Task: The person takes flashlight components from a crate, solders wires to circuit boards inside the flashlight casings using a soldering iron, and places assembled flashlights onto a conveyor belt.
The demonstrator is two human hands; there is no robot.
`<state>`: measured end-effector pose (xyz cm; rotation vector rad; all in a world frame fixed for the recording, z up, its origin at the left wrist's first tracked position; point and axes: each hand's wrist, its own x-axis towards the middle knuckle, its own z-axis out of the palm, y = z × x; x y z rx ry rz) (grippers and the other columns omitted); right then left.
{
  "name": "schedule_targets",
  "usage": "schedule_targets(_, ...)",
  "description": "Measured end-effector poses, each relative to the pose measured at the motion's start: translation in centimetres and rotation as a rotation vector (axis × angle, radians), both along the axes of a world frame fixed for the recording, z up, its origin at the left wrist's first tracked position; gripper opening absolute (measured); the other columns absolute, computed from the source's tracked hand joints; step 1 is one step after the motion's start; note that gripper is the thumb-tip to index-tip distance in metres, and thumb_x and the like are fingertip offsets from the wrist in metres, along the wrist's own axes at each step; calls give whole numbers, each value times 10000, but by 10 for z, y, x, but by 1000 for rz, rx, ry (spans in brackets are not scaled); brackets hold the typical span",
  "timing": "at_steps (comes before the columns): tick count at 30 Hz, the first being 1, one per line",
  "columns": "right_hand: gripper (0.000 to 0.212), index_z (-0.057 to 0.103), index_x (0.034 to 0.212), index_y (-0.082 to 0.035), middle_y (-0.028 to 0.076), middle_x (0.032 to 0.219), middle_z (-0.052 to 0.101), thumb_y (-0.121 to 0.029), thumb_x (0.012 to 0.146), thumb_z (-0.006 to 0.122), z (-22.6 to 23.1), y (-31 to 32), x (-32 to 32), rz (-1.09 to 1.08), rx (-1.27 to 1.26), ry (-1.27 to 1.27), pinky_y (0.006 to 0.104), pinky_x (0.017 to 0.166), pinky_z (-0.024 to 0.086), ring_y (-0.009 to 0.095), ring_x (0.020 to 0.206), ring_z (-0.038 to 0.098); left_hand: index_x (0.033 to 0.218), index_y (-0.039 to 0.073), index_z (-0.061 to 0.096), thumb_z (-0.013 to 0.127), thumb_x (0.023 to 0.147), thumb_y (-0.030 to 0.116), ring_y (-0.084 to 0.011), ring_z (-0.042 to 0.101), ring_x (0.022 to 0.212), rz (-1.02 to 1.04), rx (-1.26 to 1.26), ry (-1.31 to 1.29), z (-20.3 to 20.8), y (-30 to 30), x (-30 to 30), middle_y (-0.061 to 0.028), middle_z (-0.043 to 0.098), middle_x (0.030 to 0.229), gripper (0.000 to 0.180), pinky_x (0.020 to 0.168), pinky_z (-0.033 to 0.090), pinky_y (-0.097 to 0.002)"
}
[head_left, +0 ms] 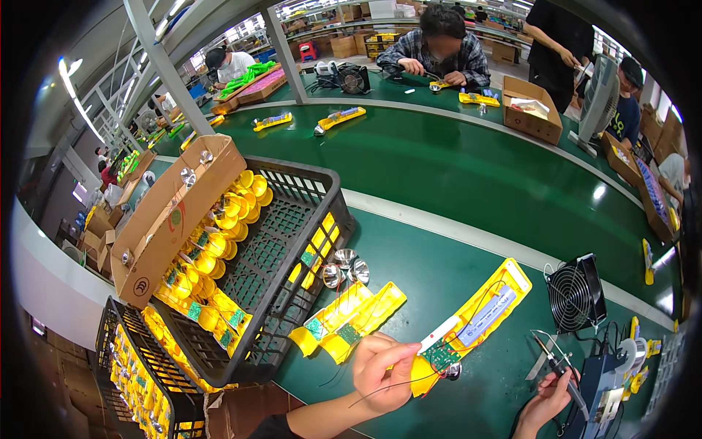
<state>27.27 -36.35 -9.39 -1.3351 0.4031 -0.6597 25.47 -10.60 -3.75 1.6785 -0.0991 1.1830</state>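
Observation:
My left hand (pixel 384 372) is closed in a pinch at the lower end of a narrow white strip (pixel 440 334). That strip lies over a yellow torch housing (pixel 512 282) on the green bench. Inside the housing are a lilac battery (pixel 488 316), a green circuit board (pixel 442 356) and thin dark and red wires; a shiny reflector (pixel 453 372) shows beneath its near end. My right hand (pixel 548 401) grips a soldering iron (pixel 572 382), whose tip points away, to the right of the housing. Other yellow housings (pixel 376 307) with boards lie left of it, beside several reflectors (pixel 345 269).
A black crate (pixel 333 194) of yellow housings stands left, with a cardboard box (pixel 175 219) on it and another crate (pixel 117 373) below. A small fan (pixel 576 293), solder spool (pixel 630 355) and blue soldering station (pixel 596 388) stand right. Beyond the conveyor (pixel 409 161), people work.

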Motion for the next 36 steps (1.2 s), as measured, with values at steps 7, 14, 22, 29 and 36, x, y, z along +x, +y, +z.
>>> schedule_targets(7,244,488,1014,-30,-2,623,490,-240,897,444,3,2,-1,37,-14,-1,154,444,276,23,501,398,849,-5,604,601,725,-77,-131,471,570,14,13,6,-4,0,0,-62,486,739,143,506,385,-216)
schedule_targets(14,239,489,1020,-27,-3,619,490,-227,899,439,4,2,-1,27,-3,6,155,442,275,23,497,391,852,1,597,586,741,-71,-131,473,580,11,30,11,-5,0,0,-65,485,758,133,514,389,-215)
schedule_targets(22,241,483,1018,-24,1,613,479,-229,899,439,2,0,-1,38,5,-11,154,438,272,23,491,382,860,-1,593,574,748,-73,-133,476,579,22,25,20,-9,-2,1,-67,480,759,135,515,384,-218)
schedule_targets(29,243,474,1022,-24,1,619,473,-231,900,436,4,2,-1,48,31,-18,155,436,271,26,497,383,866,1,592,568,750,-74,-135,476,579,35,36,21,-9,-2,2,-68,480,757,140,514,377,-217)
schedule_targets(36,259,487,1011,-18,8,635,482,-245,893,448,5,1,-3,47,23,4,155,441,276,27,519,402,869,5,590,562,753,-69,-134,473,577,71,48,28,-11,-2,4,-68,479,754,140,513,374,-218)
